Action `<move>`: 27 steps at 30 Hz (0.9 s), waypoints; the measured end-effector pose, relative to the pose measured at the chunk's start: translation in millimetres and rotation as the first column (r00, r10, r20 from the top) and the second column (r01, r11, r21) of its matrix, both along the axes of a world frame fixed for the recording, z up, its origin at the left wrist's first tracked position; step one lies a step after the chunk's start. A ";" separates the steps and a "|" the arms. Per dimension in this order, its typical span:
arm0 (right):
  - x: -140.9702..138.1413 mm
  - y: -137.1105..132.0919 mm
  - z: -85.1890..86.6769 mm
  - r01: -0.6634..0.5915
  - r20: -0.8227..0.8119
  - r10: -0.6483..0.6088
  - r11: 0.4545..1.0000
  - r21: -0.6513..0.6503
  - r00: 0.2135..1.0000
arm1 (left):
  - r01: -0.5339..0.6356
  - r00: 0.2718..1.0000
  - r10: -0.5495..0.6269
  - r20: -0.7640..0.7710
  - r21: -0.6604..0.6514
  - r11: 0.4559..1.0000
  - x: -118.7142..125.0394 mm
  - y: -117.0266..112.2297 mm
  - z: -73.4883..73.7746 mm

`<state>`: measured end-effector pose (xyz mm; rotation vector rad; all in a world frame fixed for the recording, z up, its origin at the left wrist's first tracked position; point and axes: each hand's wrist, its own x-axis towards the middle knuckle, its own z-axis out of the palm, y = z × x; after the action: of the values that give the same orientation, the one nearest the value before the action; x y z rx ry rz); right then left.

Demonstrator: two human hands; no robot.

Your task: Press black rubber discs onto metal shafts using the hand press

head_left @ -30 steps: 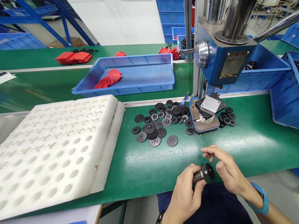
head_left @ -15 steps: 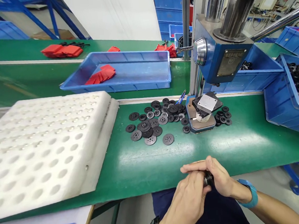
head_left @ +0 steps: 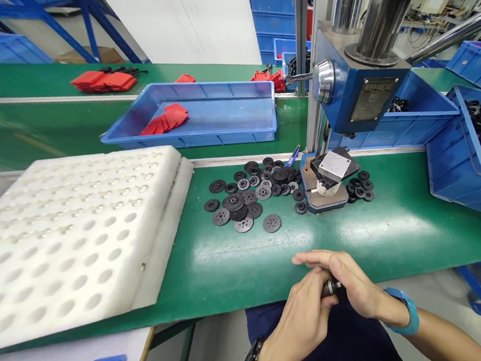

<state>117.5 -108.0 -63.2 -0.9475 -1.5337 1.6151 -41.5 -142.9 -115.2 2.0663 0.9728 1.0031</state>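
Both hands meet just past the near edge of the green table. My left hand is closed around a small black cylindrical part, most of it hidden by fingers. My right hand curls over the same part from the right, index finger stretched across the top. A loose pile of black round discs lies on the table beyond my hands. To the right of the pile stands a small fixture block with a metal plate on top, under the blue press.
A white foam tray with rows of round pockets fills the left. A blue tray holding red pieces sits behind. Blue bins with black parts stand at right. The press lever reaches to the upper right.
My right hand closed over the black part, which showed between the hands a second ago. Both hands pulled slightly nearer my body.
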 end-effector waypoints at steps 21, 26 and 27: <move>9.6 -5.3 -2.6 0.004 0.100 -0.065 0.858 0.513 0.993 | 0.079 0.755 0.353 0.553 -0.611 0.787 3.7 0.7 -8.2; 19.4 -8.6 -12.0 0.059 0.138 -0.135 0.889 0.454 0.981 | 0.046 0.741 0.421 0.522 -0.666 0.745 3.6 4.3 -6.8; 21.9 -8.6 -15.3 0.089 0.142 -0.167 0.894 0.440 0.976 | 0.020 0.734 0.449 0.510 -0.677 0.735 2.9 7.4 -4.2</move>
<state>139.4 -116.6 -78.5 -0.9344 -1.8098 1.0530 -38.6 -135.6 -119.4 0.9064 1.0072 1.1766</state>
